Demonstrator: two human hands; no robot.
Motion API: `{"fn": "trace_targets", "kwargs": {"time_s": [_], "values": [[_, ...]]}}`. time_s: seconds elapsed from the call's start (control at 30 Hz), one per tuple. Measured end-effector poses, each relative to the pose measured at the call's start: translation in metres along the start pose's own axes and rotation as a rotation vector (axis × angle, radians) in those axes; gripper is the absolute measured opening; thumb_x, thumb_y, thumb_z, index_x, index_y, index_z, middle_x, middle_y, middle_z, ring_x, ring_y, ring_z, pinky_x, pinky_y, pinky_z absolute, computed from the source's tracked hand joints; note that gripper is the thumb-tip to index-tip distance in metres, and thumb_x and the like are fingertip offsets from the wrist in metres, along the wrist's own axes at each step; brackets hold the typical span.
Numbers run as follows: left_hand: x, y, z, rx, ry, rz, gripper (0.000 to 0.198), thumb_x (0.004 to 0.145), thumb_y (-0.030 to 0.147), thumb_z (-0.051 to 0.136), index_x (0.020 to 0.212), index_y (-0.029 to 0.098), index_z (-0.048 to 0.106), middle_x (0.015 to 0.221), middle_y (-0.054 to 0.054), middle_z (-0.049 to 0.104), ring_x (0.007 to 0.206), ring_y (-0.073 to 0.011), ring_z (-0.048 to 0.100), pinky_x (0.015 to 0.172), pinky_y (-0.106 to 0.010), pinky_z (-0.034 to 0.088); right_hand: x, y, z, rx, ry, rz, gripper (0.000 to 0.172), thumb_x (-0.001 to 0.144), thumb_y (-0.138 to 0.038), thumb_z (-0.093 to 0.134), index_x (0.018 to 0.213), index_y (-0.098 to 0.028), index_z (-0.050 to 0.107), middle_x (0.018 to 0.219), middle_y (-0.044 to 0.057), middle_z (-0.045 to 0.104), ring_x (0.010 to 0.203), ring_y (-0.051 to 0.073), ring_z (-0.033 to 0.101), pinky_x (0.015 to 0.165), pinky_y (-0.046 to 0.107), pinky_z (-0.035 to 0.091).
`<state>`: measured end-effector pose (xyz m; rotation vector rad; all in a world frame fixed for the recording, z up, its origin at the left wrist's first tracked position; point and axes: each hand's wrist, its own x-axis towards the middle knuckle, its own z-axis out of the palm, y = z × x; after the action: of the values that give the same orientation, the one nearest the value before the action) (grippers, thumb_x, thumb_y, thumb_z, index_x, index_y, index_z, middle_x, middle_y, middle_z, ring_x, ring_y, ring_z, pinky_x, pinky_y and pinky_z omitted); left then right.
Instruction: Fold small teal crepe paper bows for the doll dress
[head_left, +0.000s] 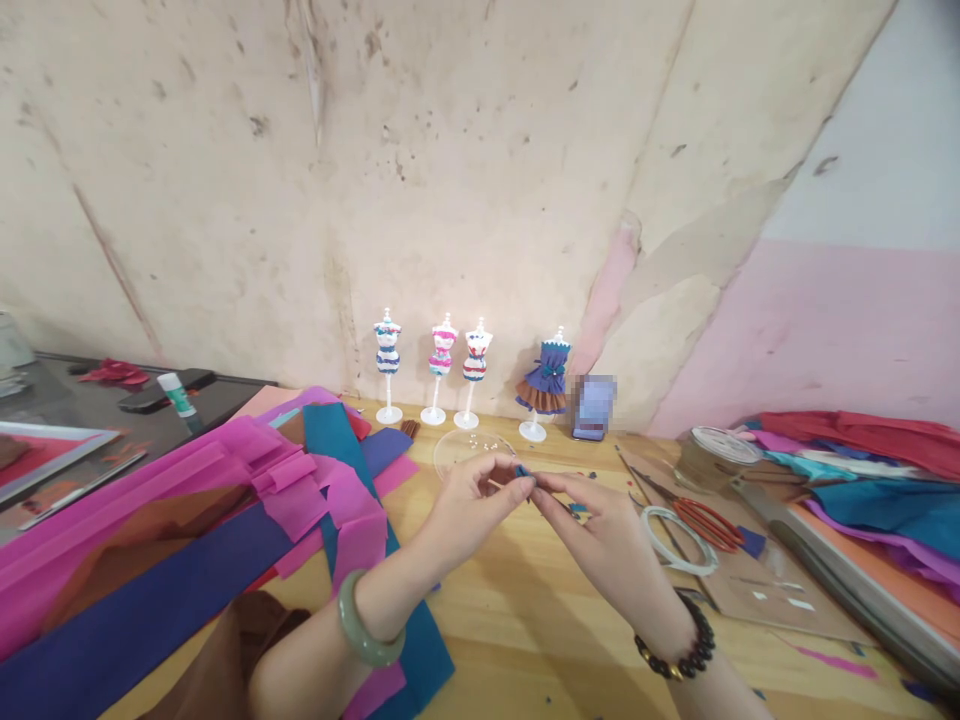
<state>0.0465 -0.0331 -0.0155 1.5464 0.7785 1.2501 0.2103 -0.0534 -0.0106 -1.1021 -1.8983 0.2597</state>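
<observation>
My left hand [480,505] and my right hand [592,515] meet above the wooden table, both pinching a small scrap of dark teal paper [523,472]. Most of the scrap is covered by the fingertips. Just behind my left hand lies a round clear dish [450,450] with tiny white bits by it. Farther back stands a mini dress form [553,362] in a blue and brown ruffled paper dress. To its left are several more white mini dress forms [443,352] with coloured bands.
Magenta crepe paper [187,470], blue and teal strips cover the left side. A glue stick [177,395] stands at far left. On the right, orange-handled scissors [705,522] and a white wire coil [679,540] lie on cardboard [780,590]. A phone [592,408] leans against the wall.
</observation>
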Motion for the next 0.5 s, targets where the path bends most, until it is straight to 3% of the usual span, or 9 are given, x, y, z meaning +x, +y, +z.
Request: {"fn": "trace_targets", "kwargs": {"time_s": [0.3,0.5], "values": [[0.0011,-0.0022,0.0005,-0.103,0.022,-0.025,0.027,0.074,0.038,0.069,0.084,0.014,0.063,0.075,-0.002,0.062,0.07,-0.0132,0.056,0.068,-0.027,0.045,-0.0005,-0.0025,-0.0004,0.093,0.028,0.109,0.024,0.085,-0.034,0.058,0.094,-0.022,0.076,0.093,0.007,0.077,0.084,0.023,0.072,0.076,0.033,0.058],[0.0012,0.0,0.001,-0.081,0.021,-0.03,0.03,0.071,0.039,0.072,0.085,0.014,0.063,0.074,-0.001,0.06,0.067,-0.0113,0.053,0.062,-0.024,0.041,0.0006,-0.0043,0.0,0.056,0.018,0.06,0.024,0.086,-0.034,0.057,0.096,-0.023,0.076,0.094,0.007,0.077,0.087,0.024,0.072,0.077,0.033,0.058]]}}
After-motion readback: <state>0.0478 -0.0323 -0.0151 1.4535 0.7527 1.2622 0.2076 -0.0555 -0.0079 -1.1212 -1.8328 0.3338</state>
